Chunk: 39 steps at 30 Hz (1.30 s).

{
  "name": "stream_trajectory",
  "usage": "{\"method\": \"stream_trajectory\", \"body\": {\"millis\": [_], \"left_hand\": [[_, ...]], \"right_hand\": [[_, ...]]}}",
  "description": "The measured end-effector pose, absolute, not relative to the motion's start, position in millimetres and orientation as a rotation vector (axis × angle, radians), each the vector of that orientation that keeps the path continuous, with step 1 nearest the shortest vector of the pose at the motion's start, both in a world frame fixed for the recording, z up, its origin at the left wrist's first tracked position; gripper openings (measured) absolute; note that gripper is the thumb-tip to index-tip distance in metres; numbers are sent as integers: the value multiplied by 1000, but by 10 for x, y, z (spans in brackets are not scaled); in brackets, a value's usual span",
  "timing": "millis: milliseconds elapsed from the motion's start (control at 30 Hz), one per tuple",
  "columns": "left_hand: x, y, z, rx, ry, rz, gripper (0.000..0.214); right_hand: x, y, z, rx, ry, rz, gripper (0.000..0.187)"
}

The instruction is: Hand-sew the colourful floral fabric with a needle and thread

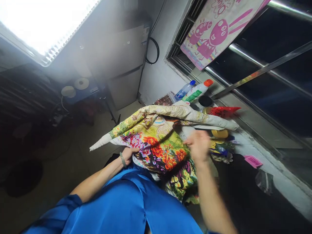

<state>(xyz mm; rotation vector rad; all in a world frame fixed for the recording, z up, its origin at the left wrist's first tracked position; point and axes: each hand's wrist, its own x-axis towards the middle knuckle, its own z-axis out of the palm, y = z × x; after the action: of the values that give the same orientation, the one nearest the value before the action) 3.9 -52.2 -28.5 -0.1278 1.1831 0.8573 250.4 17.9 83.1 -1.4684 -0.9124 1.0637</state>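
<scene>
Head view: we are seeing the floral embroidered cloth (159, 143) bunching in front of the blue satin garment (131, 204); its lower folds could be sliding down if the one sure hold were loosening. Its rolled upper edge (170, 111) is stretching across to the cluttered windowsill (265, 167), so we are judging that a swing could be tipping the red-capped white bottle (196, 93) or catching the red packet (223, 111). The left hand (129, 155) is grasping the cloth's lower-left edge, where the bangle (123, 160) could be snagging threads. The right hand (200, 144) is showing blurred by the cloth's right side; we are unable to tell whether it is pinching anything. For moving, we are finding more room leftward, over the tiled floor (130, 110), than rightward, where the yellow lid (220, 133) is crowding the roll's tapering end
</scene>
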Motion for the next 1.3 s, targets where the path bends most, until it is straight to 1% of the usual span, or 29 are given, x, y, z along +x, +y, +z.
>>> {"method": "stream_trajectory", "body": {"millis": [33, 100, 167, 333, 767, 867, 1067, 1300], "left_hand": [[36, -525, -283, -126, 1169, 861, 36], [34, -530, -281, -119, 1155, 871, 37], [35, -534, -280, -122, 1160, 868, 35], [38, -529, -284, -145, 1158, 867, 38], [34, -524, -323, -142, 1170, 871, 37], [37, -525, -349, -139, 1169, 863, 34], [58, -501, -344, -94, 1187, 737, 18], [61, -465, -287, -125, 1170, 656, 16]], "right_hand": [[2267, 50, 650, -1492, -958, 1149, 27], [1896, -208, 346, -1565, -1159, 1484, 20], [1681, -414, 146, -1609, -1358, 1560, 20], [1580, -562, 6, -1639, -1563, 1413, 25], [1540, -539, -4, -1688, -1747, 1205, 23], [1524, -557, -8, -1681, -1703, 1265, 21], [1514, -582, -48, -1627, -1480, 1529, 12], [1513, -564, -62, -1593, -1498, 1525, 10]]}}
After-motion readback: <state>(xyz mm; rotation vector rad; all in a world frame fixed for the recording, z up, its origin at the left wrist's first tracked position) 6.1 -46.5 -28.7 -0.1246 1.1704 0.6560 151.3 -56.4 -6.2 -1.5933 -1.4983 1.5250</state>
